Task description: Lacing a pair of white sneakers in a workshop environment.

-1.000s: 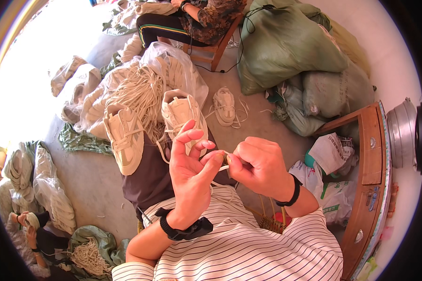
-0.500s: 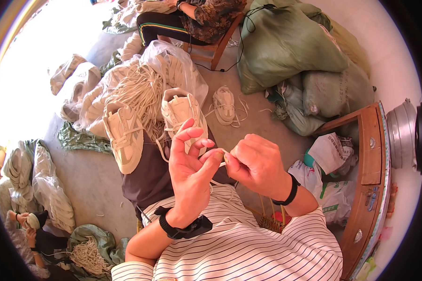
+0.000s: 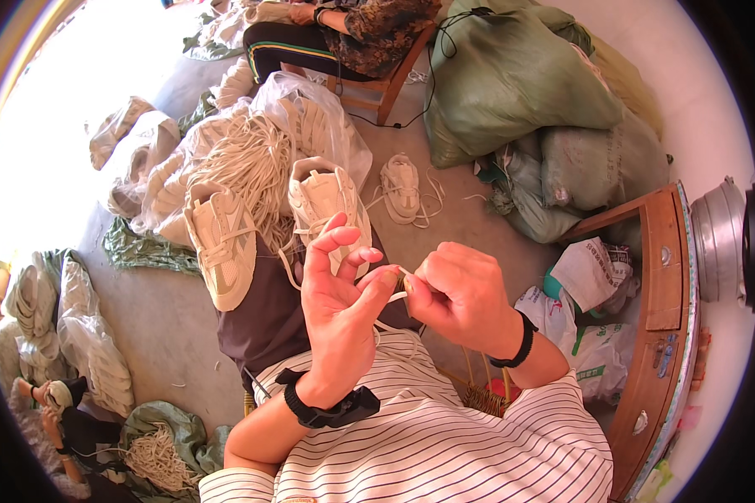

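In front of my lap, my left hand (image 3: pixel 341 314) pinches a cream shoelace (image 3: pixel 398 295) between thumb and index finger, its other fingers raised apart. Close on its right, my right hand (image 3: pixel 464 295) is closed in a pinch on the same lace, and a short stretch shows between the two. A beige sneaker (image 3: pixel 321 194) with loose lace stands on my knee just beyond the left hand. Another beige sneaker (image 3: pixel 221 251), its lace threaded, rests on my other knee. Part of the lace is hidden behind my fingers.
A heap of loose laces (image 3: pixel 243 163) lies among bagged shoes past my knees. One sneaker (image 3: pixel 401 189) sits on the floor. Green sacks (image 3: pixel 520 84) are piled at far right, near a wooden drawer desk (image 3: pixel 664 260). Other people sit at the top and lower left.
My right hand has shifted very slightly right, and a little more lace shows between the hands. At lower left, another person's hands have moved slightly.
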`<act>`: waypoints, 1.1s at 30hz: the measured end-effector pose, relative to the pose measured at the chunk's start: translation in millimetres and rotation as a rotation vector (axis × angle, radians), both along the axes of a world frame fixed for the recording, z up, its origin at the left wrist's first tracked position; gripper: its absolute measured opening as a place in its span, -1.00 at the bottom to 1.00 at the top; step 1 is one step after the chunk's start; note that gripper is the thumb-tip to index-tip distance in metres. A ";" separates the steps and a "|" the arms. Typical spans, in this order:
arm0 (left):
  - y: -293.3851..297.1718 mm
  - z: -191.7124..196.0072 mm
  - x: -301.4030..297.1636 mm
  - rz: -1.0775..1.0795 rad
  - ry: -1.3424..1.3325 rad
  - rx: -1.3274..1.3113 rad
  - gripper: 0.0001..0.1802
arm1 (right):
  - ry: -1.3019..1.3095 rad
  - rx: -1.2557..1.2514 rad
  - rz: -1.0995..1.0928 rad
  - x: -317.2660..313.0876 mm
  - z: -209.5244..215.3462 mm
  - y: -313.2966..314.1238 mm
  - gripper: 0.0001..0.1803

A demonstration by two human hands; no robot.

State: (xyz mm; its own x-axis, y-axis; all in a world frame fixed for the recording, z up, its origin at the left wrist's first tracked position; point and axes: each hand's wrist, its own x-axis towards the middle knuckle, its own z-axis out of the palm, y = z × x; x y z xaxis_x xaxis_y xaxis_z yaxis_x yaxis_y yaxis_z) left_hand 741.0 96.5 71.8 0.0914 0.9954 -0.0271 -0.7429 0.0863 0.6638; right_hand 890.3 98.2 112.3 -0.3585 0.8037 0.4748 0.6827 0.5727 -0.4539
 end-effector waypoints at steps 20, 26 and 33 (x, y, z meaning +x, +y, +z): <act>-1.3 3.6 1.2 -0.024 -0.003 -0.041 -0.45 | -0.009 0.024 0.056 2.0 -3.7 1.4 -0.78; -1.4 3.1 2.2 -0.025 -0.020 -0.070 -0.44 | 0.004 -0.025 0.031 4.5 -0.3 -0.5 -0.78; -1.7 1.9 5.3 -0.024 -0.014 -0.065 -0.45 | -0.016 -0.061 -0.012 5.1 0.3 -1.2 -0.76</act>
